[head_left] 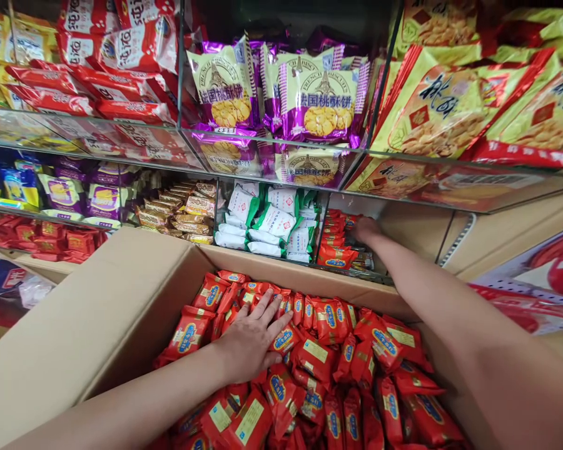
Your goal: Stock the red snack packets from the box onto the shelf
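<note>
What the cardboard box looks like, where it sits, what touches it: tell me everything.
The cardboard box is plain tan and open-topped, with a wide flap folded outward on the left. It stands before the shelves. Red packets heap inside, touching its walls. The right arm extends over its far right side; whether they touch is unclear.

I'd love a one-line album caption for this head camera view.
Left hand on red packets in a cardboard box, right hand at more red packets in a shelf compartment.
</note>
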Demonstrator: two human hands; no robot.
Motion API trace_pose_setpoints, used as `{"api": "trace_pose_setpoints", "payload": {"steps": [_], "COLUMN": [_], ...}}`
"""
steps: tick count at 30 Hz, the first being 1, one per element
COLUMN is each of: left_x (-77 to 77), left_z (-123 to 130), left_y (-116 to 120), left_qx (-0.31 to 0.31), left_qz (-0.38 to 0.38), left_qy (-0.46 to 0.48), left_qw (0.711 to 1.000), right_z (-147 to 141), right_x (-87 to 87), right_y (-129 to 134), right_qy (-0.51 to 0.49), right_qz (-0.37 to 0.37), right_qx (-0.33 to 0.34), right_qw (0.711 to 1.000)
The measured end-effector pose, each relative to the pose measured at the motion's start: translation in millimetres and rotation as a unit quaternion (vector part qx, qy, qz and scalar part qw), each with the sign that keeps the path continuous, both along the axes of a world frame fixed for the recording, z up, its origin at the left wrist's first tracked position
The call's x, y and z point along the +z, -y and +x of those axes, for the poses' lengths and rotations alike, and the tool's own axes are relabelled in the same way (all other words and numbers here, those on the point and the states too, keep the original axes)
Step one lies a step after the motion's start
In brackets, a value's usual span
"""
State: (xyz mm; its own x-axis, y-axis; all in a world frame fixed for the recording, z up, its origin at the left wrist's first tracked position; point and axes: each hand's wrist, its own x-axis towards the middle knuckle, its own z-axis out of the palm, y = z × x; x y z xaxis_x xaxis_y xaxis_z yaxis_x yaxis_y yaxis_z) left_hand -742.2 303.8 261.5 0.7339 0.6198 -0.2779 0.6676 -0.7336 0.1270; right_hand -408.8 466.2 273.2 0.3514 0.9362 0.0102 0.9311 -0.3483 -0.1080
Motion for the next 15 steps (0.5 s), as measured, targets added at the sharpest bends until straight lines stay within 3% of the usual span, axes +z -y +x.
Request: {"api": "trace_pose_setpoints", "payload": {"steps": [10,15], "left_x": [-1.5,4.2], "left_z": [-1.6,0.7], "left_y": [1.2,2.6], "left_qx": [0.005,0.009], "left_qz": [0.002,-0.01], "left_qy": [0.008,-0.006], "left_qw": [1.0,1.0], "right_z": [-9.5,-12.6], "right_x": [0.0,-0.4], "right_y": [4.0,5.9], "right_qy": [0.002,0.0], "right_qz": [-0.003,-0.014], "right_qx": [-0.065,-0.046], "right_qw": [0.998,0.999]}}
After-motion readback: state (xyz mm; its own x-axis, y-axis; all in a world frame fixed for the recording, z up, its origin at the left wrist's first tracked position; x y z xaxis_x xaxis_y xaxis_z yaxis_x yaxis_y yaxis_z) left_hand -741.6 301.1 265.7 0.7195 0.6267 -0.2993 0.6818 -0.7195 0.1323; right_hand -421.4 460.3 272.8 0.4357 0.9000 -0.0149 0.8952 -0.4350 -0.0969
